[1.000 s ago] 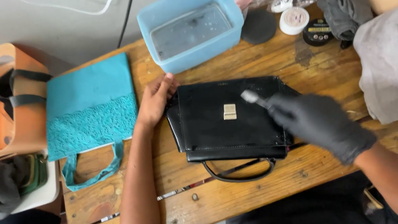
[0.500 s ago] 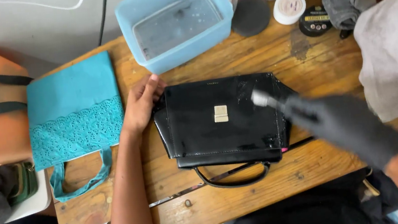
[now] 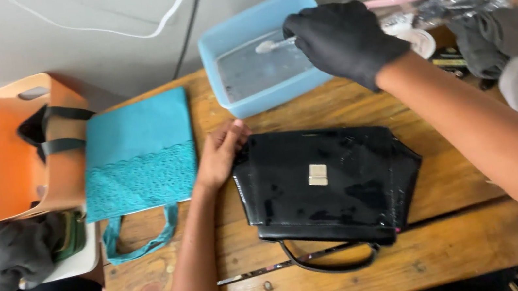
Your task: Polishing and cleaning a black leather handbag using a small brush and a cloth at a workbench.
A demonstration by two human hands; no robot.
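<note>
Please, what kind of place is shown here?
Probably a small workshop for cleaning bags: a rough wooden table holds a black handbag, a teal bag and a blue tub, over which the gloved right hand holds a brush.

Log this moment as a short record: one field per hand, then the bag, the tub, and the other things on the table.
Left hand: bare, resting on the black handbag's left edge.
Right hand: black glove, holding a small brush over the tub.
Black handbag: flat on the wooden table, wet patches, metal clasp.
Blue tub: holds clear liquid.
Teal bag: flat, left of the handbag.
Orange bag: at the table's left end.
</note>
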